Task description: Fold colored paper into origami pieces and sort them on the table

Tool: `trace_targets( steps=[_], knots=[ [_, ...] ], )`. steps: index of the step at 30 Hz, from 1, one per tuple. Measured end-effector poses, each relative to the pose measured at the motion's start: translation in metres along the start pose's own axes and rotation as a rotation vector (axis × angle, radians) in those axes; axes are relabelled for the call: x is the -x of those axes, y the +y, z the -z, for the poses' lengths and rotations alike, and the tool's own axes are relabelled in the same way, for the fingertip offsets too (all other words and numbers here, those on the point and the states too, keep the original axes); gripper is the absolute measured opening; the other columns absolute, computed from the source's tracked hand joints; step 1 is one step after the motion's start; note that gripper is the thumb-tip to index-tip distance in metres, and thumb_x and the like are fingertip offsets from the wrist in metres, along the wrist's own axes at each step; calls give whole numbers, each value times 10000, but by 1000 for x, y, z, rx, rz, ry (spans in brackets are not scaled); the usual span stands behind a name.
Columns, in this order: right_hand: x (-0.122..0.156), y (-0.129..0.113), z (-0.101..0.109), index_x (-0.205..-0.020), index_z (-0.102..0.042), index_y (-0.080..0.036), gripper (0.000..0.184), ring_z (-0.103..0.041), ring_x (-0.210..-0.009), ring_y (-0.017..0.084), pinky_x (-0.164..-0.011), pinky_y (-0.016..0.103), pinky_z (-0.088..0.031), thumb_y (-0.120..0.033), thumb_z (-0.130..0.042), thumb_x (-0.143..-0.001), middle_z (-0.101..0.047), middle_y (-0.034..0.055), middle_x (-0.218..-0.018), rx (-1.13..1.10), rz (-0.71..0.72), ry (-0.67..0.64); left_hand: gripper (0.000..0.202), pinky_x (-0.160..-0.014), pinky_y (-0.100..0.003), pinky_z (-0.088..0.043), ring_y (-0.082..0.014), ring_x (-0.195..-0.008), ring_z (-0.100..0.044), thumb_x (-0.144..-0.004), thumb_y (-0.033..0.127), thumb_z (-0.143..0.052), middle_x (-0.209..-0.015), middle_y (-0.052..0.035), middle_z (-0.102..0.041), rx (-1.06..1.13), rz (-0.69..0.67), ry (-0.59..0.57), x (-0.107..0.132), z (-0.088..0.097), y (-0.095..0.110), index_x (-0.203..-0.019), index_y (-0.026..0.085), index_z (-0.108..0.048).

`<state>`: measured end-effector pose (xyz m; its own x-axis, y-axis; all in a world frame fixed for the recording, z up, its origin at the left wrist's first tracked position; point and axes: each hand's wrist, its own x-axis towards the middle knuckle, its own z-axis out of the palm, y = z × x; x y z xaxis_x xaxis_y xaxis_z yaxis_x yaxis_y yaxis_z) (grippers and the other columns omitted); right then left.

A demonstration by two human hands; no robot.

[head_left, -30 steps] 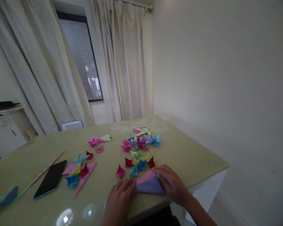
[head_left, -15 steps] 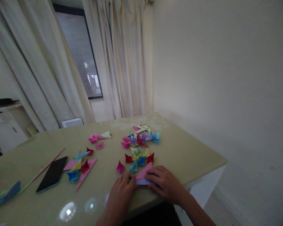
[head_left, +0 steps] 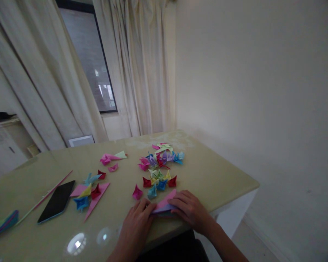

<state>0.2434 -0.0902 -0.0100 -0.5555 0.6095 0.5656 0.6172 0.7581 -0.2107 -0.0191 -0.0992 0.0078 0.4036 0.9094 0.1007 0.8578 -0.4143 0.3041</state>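
Note:
A sheet of origami paper (head_left: 164,205), pink with a purple layer along its near side, lies at the table's front edge between my hands. My left hand (head_left: 136,223) pinches its left end, thumb and fingers together. The bent fingers of my right hand (head_left: 193,211) press on its right side. Just beyond the paper sit small folded paper pieces: a magenta one (head_left: 137,192), a teal one (head_left: 152,191), a blue one (head_left: 161,185) and a red one (head_left: 172,181).
Folded paper cranes (head_left: 166,156) cluster farther back on the pale table (head_left: 207,171). To the left are a black phone (head_left: 57,202), a thin pink-and-green stick (head_left: 45,198), pink paper strips (head_left: 97,202) and a stack of coloured paper (head_left: 4,225). A wall (head_left: 248,91) rises at the right.
The purple layer has come up over more of the pink, and a bluish-green edge shows beneath it. Both hands stay on the paper. My view has shifted slightly.

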Motion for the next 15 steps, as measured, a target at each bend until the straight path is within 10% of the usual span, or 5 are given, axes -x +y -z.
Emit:
trace_targets(
  steps=[8,15],
  knots=[
    [3,2,3,-1440,-601,-241,445,-629,-1162,256,-1002,429,-528,-125,-417,-1052,-724,115,-1265,9,46,93,302,-1005,-388,-562,-242,-1113,-681,-971,226,-582,-1176,-71,-718,111,-72,136,3,-8,-8,-1221,282,-742],
    [-8,-9,6,-1394,-639,-223,395,-607,-1210,276,-1074,458,-463,-190,-536,-1014,-693,111,-1347,69,-77,-156,343,-986,-352,-548,-222,-1082,-679,-910,100,-522,-1114,-70,-714,279,-66,65,-2,-6,-17,-1107,252,-758]
  ],
)
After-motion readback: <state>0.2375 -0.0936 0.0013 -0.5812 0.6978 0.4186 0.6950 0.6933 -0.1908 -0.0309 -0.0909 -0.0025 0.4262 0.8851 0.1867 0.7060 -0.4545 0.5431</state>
